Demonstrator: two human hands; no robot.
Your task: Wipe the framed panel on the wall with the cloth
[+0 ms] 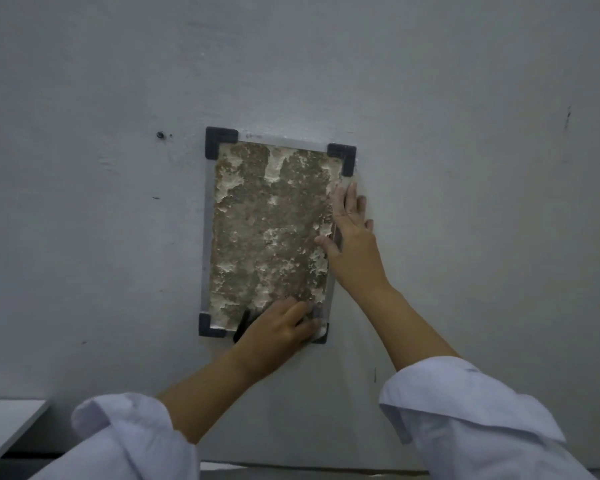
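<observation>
The framed panel (257, 220) hangs on the grey wall, a rough brown surface with white patches, a silver frame and black corner pieces. My left hand (279, 327) lies on the panel's lower right part, fingers stretched toward the bottom right corner. A dark narrow thing (241, 325) sticks out from under its palm; I cannot tell if it is the cloth. My right hand (352, 233) presses flat against the panel's right edge, fingers pointing up and thumb on the brown surface.
The grey wall (465, 168) surrounds the panel, with a small dark hole (160, 135) to its upper left. A white tabletop corner (4, 427) shows at the bottom left. White sleeves cover both forearms.
</observation>
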